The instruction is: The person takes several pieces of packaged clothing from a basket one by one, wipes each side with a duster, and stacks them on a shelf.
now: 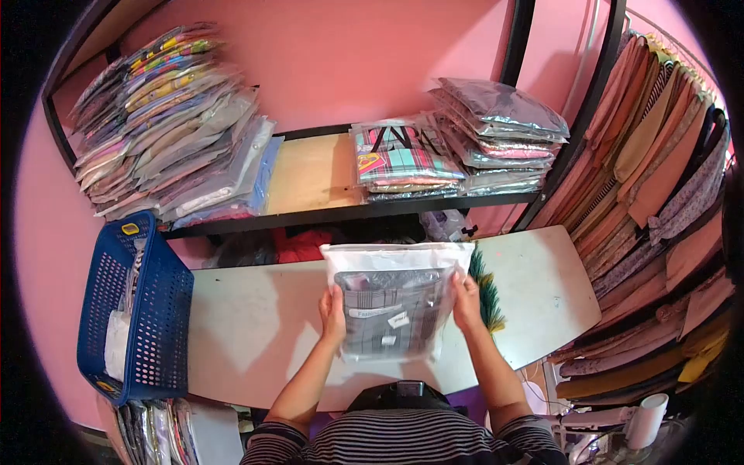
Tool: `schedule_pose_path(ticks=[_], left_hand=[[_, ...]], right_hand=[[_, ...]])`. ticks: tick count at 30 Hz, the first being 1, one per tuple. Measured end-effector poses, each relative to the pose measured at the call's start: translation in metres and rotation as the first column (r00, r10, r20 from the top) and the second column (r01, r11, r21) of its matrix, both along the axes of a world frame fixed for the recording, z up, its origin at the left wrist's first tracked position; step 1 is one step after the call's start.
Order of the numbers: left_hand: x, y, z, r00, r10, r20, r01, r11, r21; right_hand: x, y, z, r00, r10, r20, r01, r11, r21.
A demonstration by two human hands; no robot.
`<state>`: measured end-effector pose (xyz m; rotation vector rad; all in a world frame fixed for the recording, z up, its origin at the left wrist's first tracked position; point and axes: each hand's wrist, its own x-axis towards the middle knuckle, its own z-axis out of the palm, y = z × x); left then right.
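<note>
Between my two hands is a clear plastic garment bag [395, 310] with a folded grey plaid garment inside and a white strip along its top. My left hand [333, 314] grips its left edge, and my right hand [466, 302] grips the upper part of its right edge. The bag is held up over the pale table [248, 325]. Small white labels show through the plastic. Just right of the bag, partly hidden by it and my right hand, a green tinsel-like strip with yellowish tips [490, 298] lies on the table.
A blue perforated basket [159, 325] with white items stands at the left. Above the table, a shelf [310, 174] carries a tall stack of bagged garments [178, 139] and shorter piles [504, 128] at right. Clothes hang on a rack [659, 170] along the right side.
</note>
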<state>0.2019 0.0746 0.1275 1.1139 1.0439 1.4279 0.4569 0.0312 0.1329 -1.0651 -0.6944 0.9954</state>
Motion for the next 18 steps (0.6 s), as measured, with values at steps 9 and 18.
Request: schedule_pose_path(ticks=[9,18], left_hand=[[-0.017,0.000,0.060,0.999,0.048,0.003,-0.046,0.945,0.324],[-0.021,0.006,0.079,0.984,0.069,-0.164,-0.045,0.988,0.146]], right_hand=[[-0.003,-0.018,0.063,0.960,0.008,0.280,-0.059,0.983,0.176],[-0.018,-0.022,0.092,0.882,-0.075,0.465,0.014,0.991,0.134]])
